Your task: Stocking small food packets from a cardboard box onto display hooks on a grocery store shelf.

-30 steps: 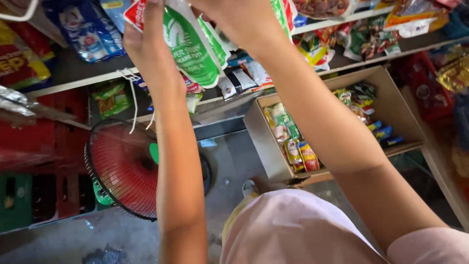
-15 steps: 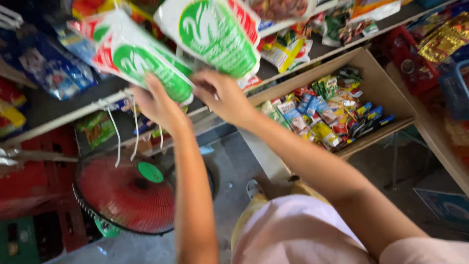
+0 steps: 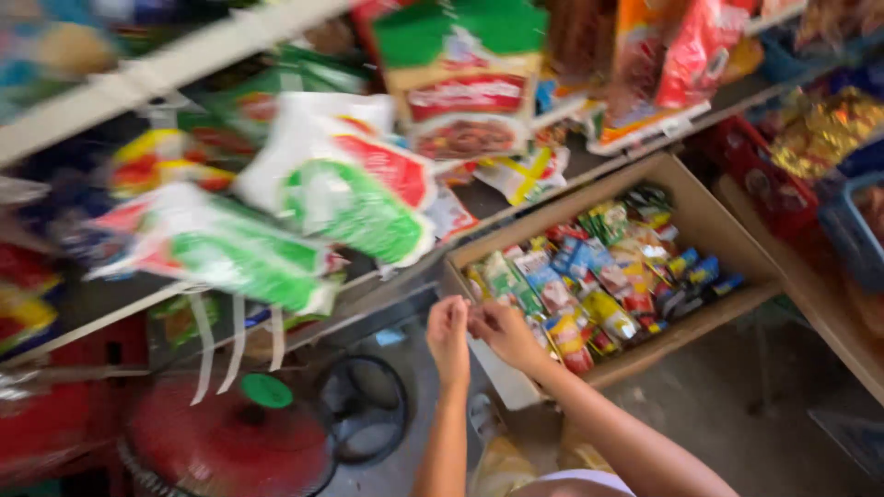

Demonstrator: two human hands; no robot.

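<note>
- The left hand point(image 3: 448, 329) and the right hand point(image 3: 502, 333) are raised side by side in front of the body, fingertips close together and nearly meeting.
- The left grip is curled, fingers bent in toward the thumb; the view is blurred, so I cannot tell whether anything small is pinched in it.
- The right grip is also partly curled, thumb and forefinger reaching toward the left hand; whether it holds something cannot be made out either.
- Both hands hover just at the near left corner of a cardboard box point(image 3: 709, 221), which sits tilted below the shelf point(image 3: 138, 74) and opens toward the camera.
- The box is filled with small snack packets point(image 3: 599, 276) in blue, yellow, green and red, lying in loose rows; the nearest packets are just beside the right hand's fingers, possibly touching.
- Above and left of the hands, well apart from them, two white bags with green and red print point(image 3: 354, 198) hang or lean out from the shelf edge; the lower one point(image 3: 221, 248) points left.
- White strips point(image 3: 238, 340) dangle under the lower bag.
- Higher up, a green-topped pouch point(image 3: 465, 74) hangs at the middle, with orange and red packets point(image 3: 681, 55) to its right.
- Below left of the hands stands a red fan point(image 3: 230, 442) with a green hub, and beside it a dark round guard point(image 3: 364, 410) on the floor.
- Both forearms rise from the bottom edge, the left upright, the right slanting in from the lower right.
</note>
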